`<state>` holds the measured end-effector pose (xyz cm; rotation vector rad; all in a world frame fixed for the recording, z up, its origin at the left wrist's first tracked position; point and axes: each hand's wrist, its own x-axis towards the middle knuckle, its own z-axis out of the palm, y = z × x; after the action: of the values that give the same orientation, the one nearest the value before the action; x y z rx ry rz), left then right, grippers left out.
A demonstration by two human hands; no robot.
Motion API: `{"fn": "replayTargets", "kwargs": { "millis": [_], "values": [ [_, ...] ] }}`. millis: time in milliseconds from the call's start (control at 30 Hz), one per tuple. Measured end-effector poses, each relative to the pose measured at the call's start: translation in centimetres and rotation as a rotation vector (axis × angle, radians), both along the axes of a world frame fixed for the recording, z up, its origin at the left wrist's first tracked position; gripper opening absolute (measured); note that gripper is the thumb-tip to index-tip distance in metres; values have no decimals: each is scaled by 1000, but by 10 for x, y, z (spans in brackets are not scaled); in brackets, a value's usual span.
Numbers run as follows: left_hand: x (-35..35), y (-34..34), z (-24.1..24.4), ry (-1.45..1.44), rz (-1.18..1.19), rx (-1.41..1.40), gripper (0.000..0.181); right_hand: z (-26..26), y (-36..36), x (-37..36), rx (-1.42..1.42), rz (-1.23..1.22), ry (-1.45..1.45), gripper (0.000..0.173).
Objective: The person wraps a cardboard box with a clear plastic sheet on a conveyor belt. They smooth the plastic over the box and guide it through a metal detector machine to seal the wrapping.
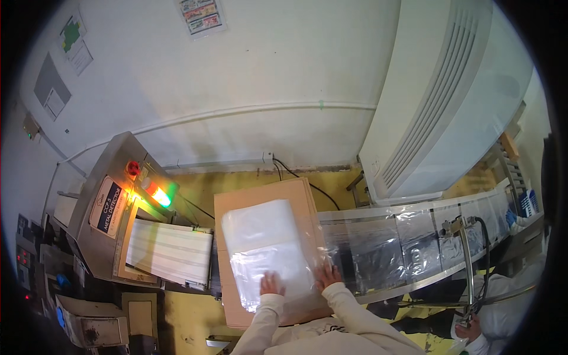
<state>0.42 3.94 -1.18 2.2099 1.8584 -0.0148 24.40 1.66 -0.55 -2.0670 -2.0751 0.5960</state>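
A stack of clear plastic bags (pixel 270 239) lies on a flat cardboard sheet (pixel 228 284) in front of me. My left hand (pixel 271 284) rests palm down on the near part of the stack, fingers slightly spread. At the right edge of the bags is my right hand (pixel 326 275), its fingers apart and touching loose clear film. Glare on the plastic hides where one bag ends and another begins. More cardboard shows beneath the top sheet along its right side.
Left stands a metal detector (pixel 106 213) with a lit signal lamp (pixel 157 193) and a white conveyor belt (pixel 171 248). To the right, a conveyor (pixel 377 253) carries clear plastic packs. A metal stand (pixel 468 262) and a person (pixel 506 306) are near it.
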Motion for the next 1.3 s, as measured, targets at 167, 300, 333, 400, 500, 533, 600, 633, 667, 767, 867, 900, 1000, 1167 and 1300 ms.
{"fn": "replayTargets", "kwargs": {
  "millis": [167, 300, 333, 400, 500, 533, 600, 633, 667, 767, 867, 900, 1000, 1167, 1300],
  "values": [
    [-31, 8, -12, -99, 400, 28, 90, -13, -12, 66, -110, -126, -58, 58],
    [-28, 9, -1, -113, 454, -128, 95, -1, -12, 82, -134, -242, -157, 56],
    [-23, 9, 3, -101, 441, -173, 97, -4, -13, 81, -91, -269, -198, 56],
    [-12, 1, 15, -68, 425, -260, 99, -3, -9, 70, 51, -228, -189, 54],
    [-2, -15, 27, -33, 392, -357, 101, 3, 3, 18, 238, -8, -22, 53],
    [4, -18, 30, -91, 387, -316, 99, -2, 6, 1, 227, 68, 35, 54],
    [16, -19, 47, -151, 411, -275, 93, -11, 12, -29, 206, 227, 156, 57],
    [17, -19, 52, -178, 433, -251, 90, -7, 12, -43, 116, 214, 116, 59],
    [15, -17, 47, -219, 529, -171, 85, -2, 9, -54, 25, 199, 76, 61],
    [2, -5, 22, -417, 767, -68, 72, 5, 11, -65, -136, 190, -35, 63],
    [-15, 6, 14, -500, 834, -178, 44, 18, 19, -65, -203, 208, -59, 62],
    [-19, 7, 9, -612, 790, -167, 41, 21, 21, -64, -227, 201, -58, 61],
    [-27, 9, -6, -814, 686, -189, 34, 17, 23, -63, -204, 161, -65, 60],
    [-18, 6, 3, -754, 736, -418, 30, 13, 14, -74, -75, 198, -9, 60],
    [-10, 3, 21, -817, 745, -365, 31, 16, 10, -73, -175, 197, -7, 62]
  ]
}}
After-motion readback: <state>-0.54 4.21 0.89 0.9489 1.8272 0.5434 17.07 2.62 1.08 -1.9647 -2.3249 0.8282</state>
